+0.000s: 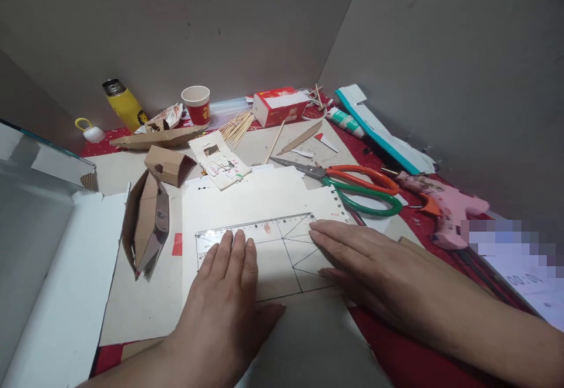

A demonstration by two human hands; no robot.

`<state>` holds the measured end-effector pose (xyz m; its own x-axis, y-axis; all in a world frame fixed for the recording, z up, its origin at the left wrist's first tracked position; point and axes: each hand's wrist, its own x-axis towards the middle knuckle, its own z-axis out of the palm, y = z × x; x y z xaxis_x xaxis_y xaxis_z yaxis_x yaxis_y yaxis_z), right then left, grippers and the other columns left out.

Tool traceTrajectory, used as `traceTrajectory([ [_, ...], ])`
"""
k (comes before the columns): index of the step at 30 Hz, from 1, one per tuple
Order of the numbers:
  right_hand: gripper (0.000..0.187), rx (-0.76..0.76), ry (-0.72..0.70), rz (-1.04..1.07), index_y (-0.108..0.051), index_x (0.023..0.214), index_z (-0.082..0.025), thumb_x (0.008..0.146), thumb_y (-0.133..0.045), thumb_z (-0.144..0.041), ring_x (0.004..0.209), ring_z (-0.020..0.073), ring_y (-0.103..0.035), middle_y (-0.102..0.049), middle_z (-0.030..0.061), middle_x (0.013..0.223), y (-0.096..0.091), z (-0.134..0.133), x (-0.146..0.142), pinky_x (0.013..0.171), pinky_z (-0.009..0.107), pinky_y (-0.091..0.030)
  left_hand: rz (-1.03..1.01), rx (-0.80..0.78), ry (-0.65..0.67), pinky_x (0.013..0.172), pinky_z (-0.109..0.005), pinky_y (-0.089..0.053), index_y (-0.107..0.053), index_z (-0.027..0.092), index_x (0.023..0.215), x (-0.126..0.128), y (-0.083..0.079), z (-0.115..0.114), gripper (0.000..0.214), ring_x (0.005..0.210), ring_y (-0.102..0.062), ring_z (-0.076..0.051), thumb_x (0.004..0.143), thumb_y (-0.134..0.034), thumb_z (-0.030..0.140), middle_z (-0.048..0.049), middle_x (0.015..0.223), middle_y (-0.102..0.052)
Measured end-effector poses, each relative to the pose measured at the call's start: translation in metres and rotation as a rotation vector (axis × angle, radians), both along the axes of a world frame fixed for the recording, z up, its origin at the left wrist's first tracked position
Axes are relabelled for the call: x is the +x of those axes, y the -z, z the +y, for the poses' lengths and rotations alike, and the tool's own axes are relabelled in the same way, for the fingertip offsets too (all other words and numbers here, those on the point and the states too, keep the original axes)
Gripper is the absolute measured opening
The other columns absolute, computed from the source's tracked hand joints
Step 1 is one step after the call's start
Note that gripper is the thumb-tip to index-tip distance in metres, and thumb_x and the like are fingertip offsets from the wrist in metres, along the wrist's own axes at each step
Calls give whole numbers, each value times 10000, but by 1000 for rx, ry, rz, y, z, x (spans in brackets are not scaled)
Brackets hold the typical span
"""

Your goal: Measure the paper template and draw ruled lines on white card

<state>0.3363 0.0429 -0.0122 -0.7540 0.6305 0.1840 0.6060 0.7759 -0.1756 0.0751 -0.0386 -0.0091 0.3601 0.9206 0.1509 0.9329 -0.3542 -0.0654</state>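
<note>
My left hand (227, 305) lies flat, fingers together and stretched out, on a white card sheet (247, 200) with pencil lines drawn on it. Its fingertips press on a clear plastic ruler (264, 226) that lies across the sheet. My right hand (348, 256) also lies flat and open on the sheet's right edge, fingertips beside the ruler's right end. Neither hand holds anything.
Scissors (356, 185) with orange and green handles lie just beyond my right hand. A pink glue gun (445, 211) sits at right. Folded cardboard boat-like pieces (147, 223) lie left. At the back stand a paper cup (197, 104), a yellow flask (124, 104), toothpicks (238, 126) and a red box (279, 106).
</note>
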Motion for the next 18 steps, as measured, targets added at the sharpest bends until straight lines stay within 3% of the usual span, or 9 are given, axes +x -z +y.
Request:
traceTrajectory([
  [4, 405, -8, -10, 44, -574, 1351, -198, 961, -513, -289, 1172, 308, -643, -634, 157, 1336, -4, 0, -3, 924, 451, -582, -1, 22, 20, 998, -508, -523, -539, 80, 1364, -3, 1, 1, 678, 1311, -530, -374, 857, -552, 530, -201, 1420, -564],
  [9, 390, -31, 15, 30, -606, 1317, -180, 944, -536, -268, 1195, 308, -632, -647, 166, 1318, -13, -1, -8, 948, 463, -577, 16, 114, 145, 928, -533, -555, -577, -12, 1293, -7, -1, 5, 667, 1250, -573, -418, 884, -541, 515, -297, 1344, -590],
  [18, 377, -42, 3, -31, -604, 1280, -90, 938, -534, -231, 1232, 295, -607, -633, 212, 1317, -17, 2, -10, 1036, 477, -517, 65, 182, 185, 863, -526, -589, -608, -2, 1255, -9, -1, 10, 672, 1187, -622, -419, 891, -472, 547, -297, 1311, -613],
])
